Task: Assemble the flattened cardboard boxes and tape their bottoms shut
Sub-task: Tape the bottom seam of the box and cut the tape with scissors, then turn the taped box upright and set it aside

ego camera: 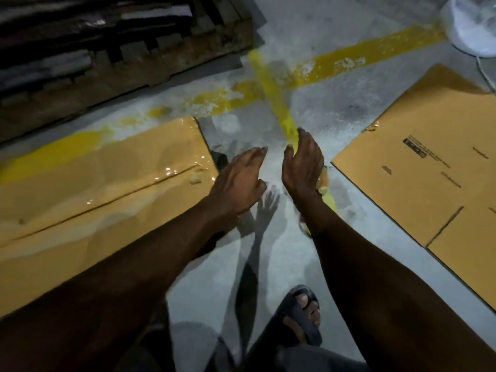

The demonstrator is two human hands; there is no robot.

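A cardboard box [102,178] lies at the left, its seam covered with shiny clear tape. A flattened cardboard box [429,167] with black print lies on the floor at the right. My left hand [239,181] and my right hand [303,165] hover over the bare floor between the two, fingers straight, palms turned toward each other, holding nothing. Neither hand touches cardboard.
A wooden pallet [107,55] lies at the back left. Yellow floor lines [273,87] cross ahead of my hands. A white fan base [472,25] stands at the top right. My sandaled foot [303,315] is on the grey concrete floor [279,259] below.
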